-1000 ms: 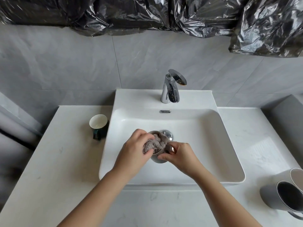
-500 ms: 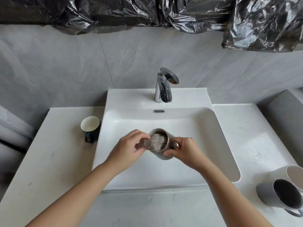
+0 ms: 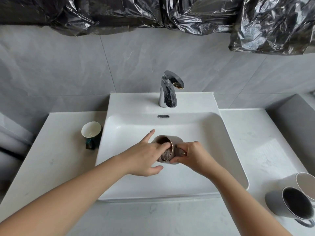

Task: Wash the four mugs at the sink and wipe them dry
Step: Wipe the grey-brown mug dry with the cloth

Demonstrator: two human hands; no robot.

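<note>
Over the sink [image 3: 204,133] it was all happening: the right hand [image 3: 192,154] had its grip pinched tight on the handle of the beige mug [image 3: 172,139], tipped on its side above the basin, mouth turned toward the left hand [image 3: 144,155]. That hand's grip was loose, the middle fingers pushed inside and pressing a grey cloth [image 3: 165,155] against the inner wall, thumb and forefinger spread clear outside the rim. The tap [image 3: 167,92] stood behind with no water running. A green mug [image 3: 92,133] waited upright on the table [image 3: 59,159] to the left of the sink; a grey mug [image 3: 289,205] and a pale mug [image 3: 305,183] lay tilted on the right, touching or nearly so. The danger, judging from here, was that handle hold: only a few fingertips carried the mug, and a hard shove from the cloth could have twisted it loose and dropped it onto the hard basin, chipping either one. Wet glaze would have made that slip likelier. The pair on the right sat near the table's front edge, so a careless elbow might have knocked them off. No brand, label or writing could be read on the mugs or the tap.
</note>
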